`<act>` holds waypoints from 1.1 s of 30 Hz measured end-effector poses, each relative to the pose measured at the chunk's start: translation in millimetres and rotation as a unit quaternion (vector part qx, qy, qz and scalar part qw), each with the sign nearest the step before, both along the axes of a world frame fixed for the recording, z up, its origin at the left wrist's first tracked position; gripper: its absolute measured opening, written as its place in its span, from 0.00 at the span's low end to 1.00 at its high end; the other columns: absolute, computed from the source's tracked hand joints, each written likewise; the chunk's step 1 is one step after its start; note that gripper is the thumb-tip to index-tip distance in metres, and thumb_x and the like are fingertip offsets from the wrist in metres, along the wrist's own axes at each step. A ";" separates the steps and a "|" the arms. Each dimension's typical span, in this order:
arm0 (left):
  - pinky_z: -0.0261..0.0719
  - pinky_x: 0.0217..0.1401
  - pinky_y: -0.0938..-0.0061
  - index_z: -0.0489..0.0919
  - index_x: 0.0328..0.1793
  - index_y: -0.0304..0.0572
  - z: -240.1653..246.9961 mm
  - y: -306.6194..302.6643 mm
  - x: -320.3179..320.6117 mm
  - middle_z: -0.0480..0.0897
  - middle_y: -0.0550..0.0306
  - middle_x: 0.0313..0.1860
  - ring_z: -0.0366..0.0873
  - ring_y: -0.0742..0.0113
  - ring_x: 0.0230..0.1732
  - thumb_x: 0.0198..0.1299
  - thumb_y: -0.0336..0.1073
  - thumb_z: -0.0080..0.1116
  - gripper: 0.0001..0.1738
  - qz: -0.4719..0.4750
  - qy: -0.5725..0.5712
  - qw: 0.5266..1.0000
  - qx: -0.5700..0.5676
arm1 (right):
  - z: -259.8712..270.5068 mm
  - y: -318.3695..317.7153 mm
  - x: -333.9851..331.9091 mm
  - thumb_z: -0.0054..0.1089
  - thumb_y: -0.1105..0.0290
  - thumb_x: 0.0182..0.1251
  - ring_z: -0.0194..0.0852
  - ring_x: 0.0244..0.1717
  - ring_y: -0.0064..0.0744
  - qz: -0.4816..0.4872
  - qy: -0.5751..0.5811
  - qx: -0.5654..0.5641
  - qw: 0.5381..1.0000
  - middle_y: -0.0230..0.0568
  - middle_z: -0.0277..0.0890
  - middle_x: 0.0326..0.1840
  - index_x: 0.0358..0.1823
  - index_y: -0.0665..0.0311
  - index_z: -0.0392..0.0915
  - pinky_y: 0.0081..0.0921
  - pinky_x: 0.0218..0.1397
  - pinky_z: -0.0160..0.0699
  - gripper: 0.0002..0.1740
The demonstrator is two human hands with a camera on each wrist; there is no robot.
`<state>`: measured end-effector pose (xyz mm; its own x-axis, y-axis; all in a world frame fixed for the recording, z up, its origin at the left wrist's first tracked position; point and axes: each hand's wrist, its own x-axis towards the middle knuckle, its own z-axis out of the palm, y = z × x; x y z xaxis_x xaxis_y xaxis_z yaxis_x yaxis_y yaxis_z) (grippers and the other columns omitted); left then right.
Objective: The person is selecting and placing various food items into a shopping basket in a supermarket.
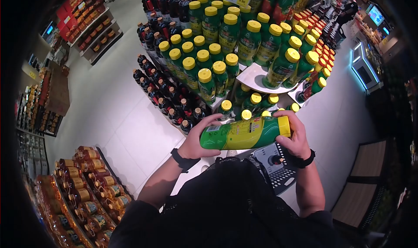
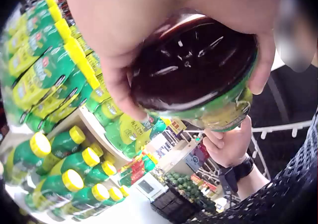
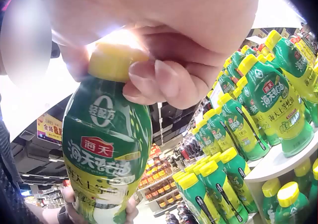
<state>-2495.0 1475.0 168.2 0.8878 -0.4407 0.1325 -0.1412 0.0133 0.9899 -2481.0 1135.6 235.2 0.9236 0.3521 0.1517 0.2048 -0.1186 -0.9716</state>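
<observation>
Bottle (image 1: 241,134), green-yellow, dark-based, yellow-capped; we see left hand (image 1: 196,139) gripping base (image 2: 191,67), right hand (image 1: 298,139) cap (image 1: 284,127); shelf (image 1: 254,79) holds similar bottles (image 1: 281,69).

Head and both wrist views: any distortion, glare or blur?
Head view: fisheye warp, black corners. Left wrist view: pale glints on the dark, glossy base of the green-and-yellow plastic bottle; blur patch at upper right. Right wrist view: white glare at its yellow plastic cap; blur patch at upper left.
</observation>
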 end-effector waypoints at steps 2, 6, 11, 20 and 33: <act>0.66 0.75 0.68 0.64 0.79 0.39 -16.5 2.0 5.9 0.76 0.53 0.67 0.74 0.64 0.68 0.39 0.36 0.80 0.57 -0.068 0.089 0.991 -0.068 | 0.7 2.1 5.6 0.75 0.59 0.55 0.76 0.48 0.28 -0.007 -0.015 -0.010 1.000 0.38 0.77 0.49 0.58 0.65 0.75 0.26 0.55 0.74 0.32; 0.65 0.75 0.69 0.60 0.82 0.38 -19.3 -2.7 4.3 0.75 0.51 0.70 0.72 0.62 0.71 0.44 0.41 0.77 0.57 -0.118 0.215 0.962 -0.120 | 7.8 18.3 21.3 0.75 0.62 0.55 0.77 0.40 0.26 -0.043 -0.004 0.000 0.999 0.35 0.80 0.40 0.51 0.67 0.78 0.25 0.46 0.76 0.26; 0.65 0.78 0.66 0.62 0.81 0.37 -43.4 1.2 -2.4 0.73 0.51 0.73 0.72 0.61 0.71 0.59 0.31 0.67 0.43 -0.059 0.206 0.954 -0.209 | 40.0 40.7 60.3 0.77 0.59 0.54 0.79 0.31 0.26 -0.086 -0.097 -0.128 0.983 0.37 0.81 0.30 0.44 0.70 0.81 0.24 0.38 0.77 0.24; 0.81 0.61 0.68 0.70 0.75 0.38 -165.6 98.6 -103.3 0.83 0.48 0.60 0.83 0.62 0.55 0.66 0.29 0.59 0.29 0.167 0.305 0.932 -0.104 | 71.8 60.4 151.4 0.70 0.44 0.57 0.84 0.35 0.48 -0.205 -0.189 -0.428 0.860 0.53 0.84 0.33 0.43 0.72 0.82 0.38 0.43 0.81 0.33; 0.84 0.56 0.58 0.69 0.73 0.33 -389.3 156.5 -370.4 0.84 0.43 0.54 0.83 0.52 0.54 0.62 0.35 0.58 0.32 0.309 0.485 0.818 0.025 | 58.3 71.6 226.6 0.65 0.40 0.58 0.84 0.41 0.61 -0.225 -0.168 -0.507 0.815 0.63 0.83 0.35 0.35 0.75 0.80 0.50 0.47 0.80 0.35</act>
<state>-2865.5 1631.5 -221.0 0.6193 0.1479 -0.7711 0.7466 0.1931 0.6367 -2254.5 1207.2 293.4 0.9599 0.0916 0.2650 0.1542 -0.9619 -0.2258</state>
